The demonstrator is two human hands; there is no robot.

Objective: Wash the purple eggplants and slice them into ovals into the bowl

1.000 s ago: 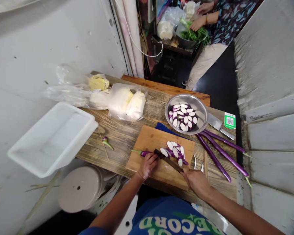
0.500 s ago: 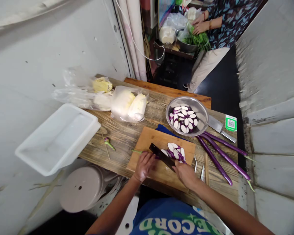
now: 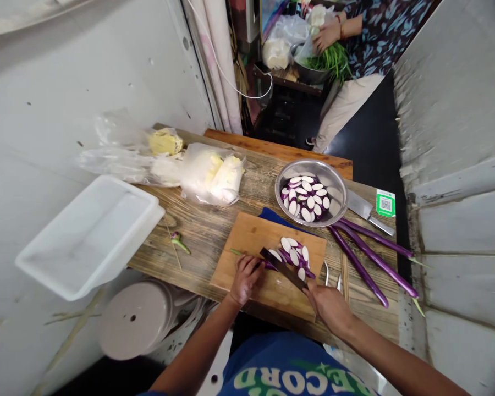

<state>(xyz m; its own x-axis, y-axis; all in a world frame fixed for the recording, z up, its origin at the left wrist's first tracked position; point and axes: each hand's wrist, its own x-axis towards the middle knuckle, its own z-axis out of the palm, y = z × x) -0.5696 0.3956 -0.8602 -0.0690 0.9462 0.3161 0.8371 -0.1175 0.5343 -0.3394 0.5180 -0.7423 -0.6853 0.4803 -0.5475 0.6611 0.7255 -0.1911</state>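
My left hand [image 3: 246, 278] is closed over the stem-end piece of a purple eggplant [image 3: 268, 265], pressing it on the wooden cutting board [image 3: 231, 269]; its green stem sticks out to the left. In my right hand [image 3: 325, 301] is the handle of a dark-bladed knife [image 3: 284, 269], its blade slanting across the board beside the left fingers. Just beyond the blade lie oval eggplant slices [image 3: 293, 256], white-faced with purple skin. Behind the board's right corner, a steel bowl [image 3: 340, 203] holds many more slices. Several whole long eggplants [image 3: 379, 264] rest to the right.
A cleaver [image 3: 361, 206] lies beside the bowl. Bagged cabbages [image 3: 214, 173] and a white plastic bin [image 3: 86, 236] stand left, near a cut eggplant stem [image 3: 179, 242]. A pink stool [image 3: 136, 319] is below. Beyond the table, another person [image 3: 379, 44] handles greens in a bowl.
The knife and my right hand have shifted slightly right, its blade a little away from the left fingers. The slices have moved slightly on the board. The other person's hands have moved.
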